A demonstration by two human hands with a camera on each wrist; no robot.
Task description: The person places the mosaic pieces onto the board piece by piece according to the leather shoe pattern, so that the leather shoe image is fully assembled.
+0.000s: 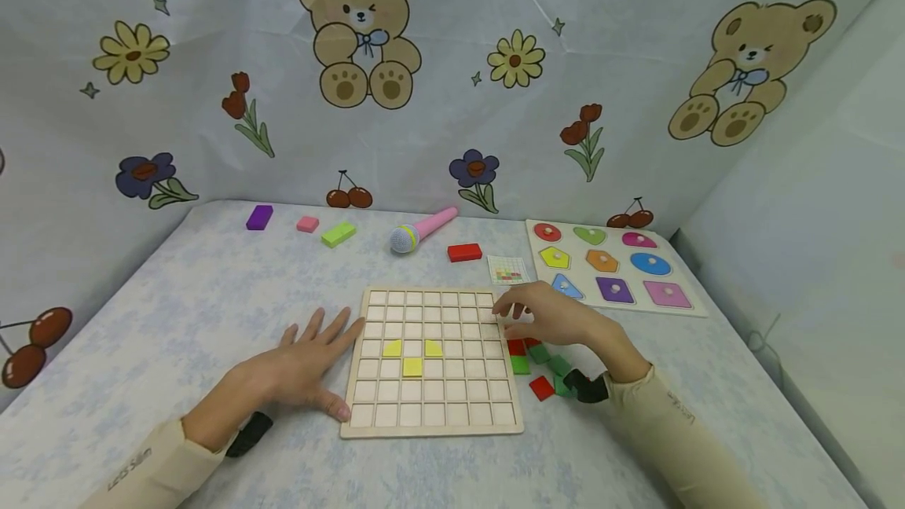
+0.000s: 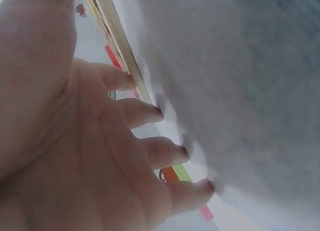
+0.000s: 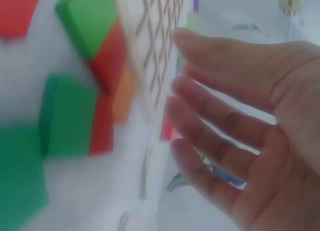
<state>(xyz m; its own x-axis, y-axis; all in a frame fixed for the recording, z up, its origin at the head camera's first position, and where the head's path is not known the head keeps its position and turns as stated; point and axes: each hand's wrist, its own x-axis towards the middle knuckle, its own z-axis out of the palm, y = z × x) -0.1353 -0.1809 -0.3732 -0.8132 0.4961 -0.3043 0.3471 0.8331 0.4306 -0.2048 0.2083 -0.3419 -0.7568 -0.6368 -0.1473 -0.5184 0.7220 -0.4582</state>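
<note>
A wooden grid board (image 1: 431,432) lies flat on the table, with a yellow square tile (image 1: 412,368) and two cut-cornered yellow tiles (image 1: 392,349) (image 1: 434,349) in its cells. My left hand (image 1: 305,368) spreads its fingers on the table, index fingertip and thumb at the board's left edge. Over the board's upper right edge hovers my right hand (image 1: 547,314), fingers loosely bent; the right wrist view shows nothing between them. Below that hand lie loose red (image 1: 541,388) and green tiles (image 1: 520,365), with an orange one (image 3: 123,98) beside them, partly hidden in the head view.
Behind the board lie a pattern card (image 1: 507,270), a red block (image 1: 464,252), a pink toy microphone (image 1: 424,230), and green (image 1: 338,235), pink (image 1: 307,224) and purple blocks (image 1: 259,217). A shape puzzle board (image 1: 615,263) lies at the back right, near the wall.
</note>
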